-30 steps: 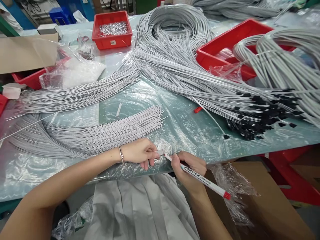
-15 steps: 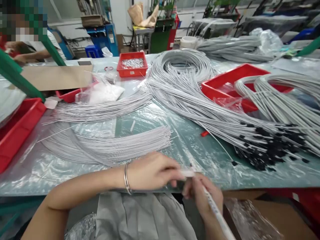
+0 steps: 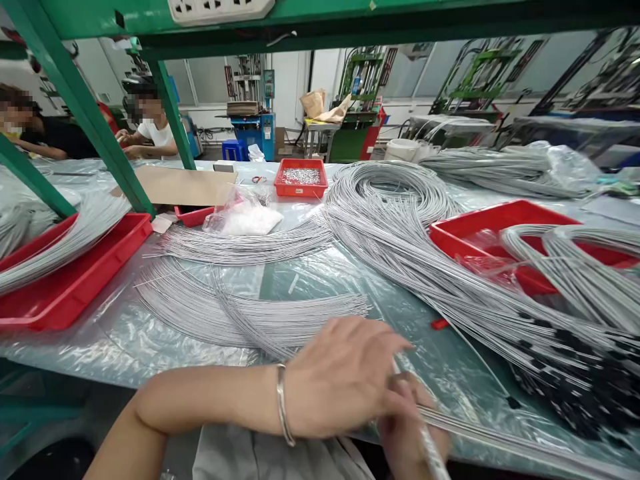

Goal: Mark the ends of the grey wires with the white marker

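Observation:
My left hand [image 3: 345, 373], with a silver bangle at its wrist, is over the fingers of my right hand [image 3: 407, 423]. The left fingers are bent and closed; what they pinch is mostly hidden. My right hand is closed on a slim white rod with printed marks [image 3: 433, 457], which slants down to the lower right. A thin bundle of grey cables [image 3: 520, 440] runs from the right hand toward the right edge. Just beyond the hands lies a fanned layer of cut grey wires [image 3: 280, 317].
Coiled grey cables [image 3: 400, 193] with black ends [image 3: 565, 380] cover the right side. Red trays stand at left [image 3: 75, 293] and right [image 3: 500, 213], and a red bin of small metal parts [image 3: 300, 190] at the back. Green posts [image 3: 90, 113] rise left; two people sit beyond.
My view has tilted up, showing the green overhead beam. My left hand has moved over the right one, covering the small white piece at its fingertips. The thin cable bundle now shows at my right hand.

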Tool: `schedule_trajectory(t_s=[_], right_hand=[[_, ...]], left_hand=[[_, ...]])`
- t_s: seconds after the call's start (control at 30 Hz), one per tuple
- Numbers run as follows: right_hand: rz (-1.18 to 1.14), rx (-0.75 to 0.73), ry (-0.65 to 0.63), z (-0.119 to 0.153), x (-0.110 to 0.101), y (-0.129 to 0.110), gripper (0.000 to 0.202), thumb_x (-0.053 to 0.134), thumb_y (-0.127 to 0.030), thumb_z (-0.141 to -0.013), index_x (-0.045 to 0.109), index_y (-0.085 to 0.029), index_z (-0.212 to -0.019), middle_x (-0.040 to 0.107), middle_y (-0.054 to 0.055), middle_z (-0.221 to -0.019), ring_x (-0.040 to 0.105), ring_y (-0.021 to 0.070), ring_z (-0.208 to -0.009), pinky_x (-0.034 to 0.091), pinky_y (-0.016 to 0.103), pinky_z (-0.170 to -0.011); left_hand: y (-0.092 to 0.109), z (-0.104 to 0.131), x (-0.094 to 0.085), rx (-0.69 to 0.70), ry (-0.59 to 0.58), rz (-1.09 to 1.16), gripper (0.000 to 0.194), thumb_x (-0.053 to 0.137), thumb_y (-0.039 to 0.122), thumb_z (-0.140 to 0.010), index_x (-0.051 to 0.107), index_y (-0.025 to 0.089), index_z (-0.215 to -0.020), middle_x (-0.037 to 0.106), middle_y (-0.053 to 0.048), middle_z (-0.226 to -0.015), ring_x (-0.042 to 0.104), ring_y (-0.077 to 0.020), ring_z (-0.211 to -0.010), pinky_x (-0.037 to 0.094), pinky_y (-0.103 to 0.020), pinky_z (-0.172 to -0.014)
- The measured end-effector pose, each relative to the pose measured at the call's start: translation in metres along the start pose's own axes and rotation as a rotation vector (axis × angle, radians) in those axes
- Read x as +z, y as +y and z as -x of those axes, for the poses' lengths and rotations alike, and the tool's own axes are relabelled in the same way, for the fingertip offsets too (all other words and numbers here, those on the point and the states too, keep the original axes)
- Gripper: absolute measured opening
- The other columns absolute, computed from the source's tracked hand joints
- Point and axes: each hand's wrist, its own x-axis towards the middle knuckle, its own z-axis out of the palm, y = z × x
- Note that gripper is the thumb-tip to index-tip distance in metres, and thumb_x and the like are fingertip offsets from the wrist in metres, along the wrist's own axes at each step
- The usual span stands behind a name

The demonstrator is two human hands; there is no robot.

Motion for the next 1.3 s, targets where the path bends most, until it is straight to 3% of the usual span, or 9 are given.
schedule_trajectory(t_s=[0.13,0.2,0.4,0.53,0.73,0.83,1.0,1.17,1.3], right_hand=[[-0.530,0.209,0.050,-0.009,-0.007,-0.002,0.029,0.046,-0.035,-0.088,0.047,-0.018,-0.065,0.045,-0.001,-0.045,0.045,0.0115,-0.040,0.036,0.021,-0.036],[-0.660,0.297,0.018,-0.013,-0.010,0.000,0.033,0.050,-0.040,-0.086,0.046,-0.017,-0.063,0.044,-0.001,-0.043,0.043,0.0102,-0.037,0.033,0.018,-0.034],[-0.663,0.443,-0.028,-0.004,0.001,-0.001,0.053,0.066,-0.064,-0.061,0.054,-0.015,-0.076,0.059,0.004,-0.058,0.049,0.0083,-0.041,0.034,0.017,-0.040],[-0.615,0.461,-0.082,0.002,-0.002,0.005,0.046,0.062,-0.060,-0.069,0.054,-0.015,-0.074,0.059,0.004,-0.057,0.050,0.0075,-0.043,0.033,0.016,-0.043],[-0.607,0.511,0.009,0.000,-0.009,0.023,0.038,0.057,-0.049,-0.080,0.051,-0.014,-0.068,0.055,0.003,-0.052,0.047,0.0075,-0.043,0.033,0.016,-0.044],[-0.657,0.496,0.008,-0.002,-0.009,0.030,0.037,0.056,-0.047,-0.081,0.048,-0.014,-0.065,0.053,0.002,-0.050,0.046,0.0075,-0.043,0.033,0.016,-0.044],[-0.674,0.451,-0.037,-0.002,-0.013,0.043,0.034,0.054,-0.044,-0.084,0.048,-0.014,-0.068,0.053,0.001,-0.051,0.046,0.0076,-0.044,0.033,0.016,-0.044],[-0.658,0.345,-0.179,0.000,-0.020,0.055,0.029,0.049,-0.039,-0.088,0.050,-0.015,-0.072,0.057,0.003,-0.056,0.050,0.0098,-0.048,0.037,0.018,-0.045],[-0.629,0.341,-0.173,0.001,-0.022,0.058,0.029,0.048,-0.038,-0.089,0.049,-0.015,-0.072,0.056,0.003,-0.056,0.050,0.0103,-0.048,0.038,0.019,-0.046]], left_hand=[[-0.039,0.023,-0.022,-0.023,-0.598,0.086,0.039,0.034,0.038,-0.094,0.051,0.009,-0.114,0.061,-0.009,-0.082,0.058,-0.0201,-0.075,0.042,-0.032,-0.074],[-0.047,0.025,-0.040,-0.002,-0.713,0.163,0.034,0.029,0.032,-0.095,0.055,0.013,-0.108,0.062,-0.007,-0.082,0.058,-0.0176,-0.073,0.040,-0.027,-0.062],[-0.047,0.008,-0.101,-0.131,-0.518,-0.232,0.021,0.038,0.013,-0.087,0.054,0.019,-0.099,0.063,0.001,-0.090,0.058,-0.0148,-0.075,0.031,-0.026,-0.057],[-0.087,-0.014,-0.122,-0.280,-0.387,-0.675,0.027,0.036,0.009,-0.085,0.055,0.017,-0.103,0.063,-0.003,-0.091,0.057,-0.0196,-0.076,0.021,-0.027,-0.053],[-0.199,-0.025,-0.099,-0.489,-0.267,-0.846,0.030,0.031,0.016,-0.091,0.056,0.010,-0.106,0.060,-0.014,-0.099,0.054,-0.0257,-0.089,0.031,-0.030,-0.065],[-0.230,-0.018,-0.077,-0.489,-0.302,-0.794,0.029,0.036,0.023,-0.091,0.059,0.007,-0.100,0.059,-0.017,-0.098,0.050,-0.0277,-0.097,0.033,-0.033,-0.078],[-0.219,-0.005,-0.046,-0.443,-0.337,-0.615,0.040,0.027,0.031,-0.094,0.058,0.008,-0.101,0.056,-0.016,-0.104,0.047,-0.0263,-0.101,0.032,-0.035,-0.087],[-0.189,0.002,-0.022,-0.377,-0.627,-0.282,0.032,0.047,0.043,-0.085,0.061,0.015,-0.087,0.060,-0.006,-0.088,0.054,-0.0161,-0.079,0.038,-0.024,-0.069],[-0.173,0.005,-0.014,-0.408,-0.696,-0.227,0.028,0.045,0.036,-0.085,0.059,0.013,-0.083,0.060,-0.008,-0.083,0.053,-0.0175,-0.075,0.036,-0.026,-0.064]])
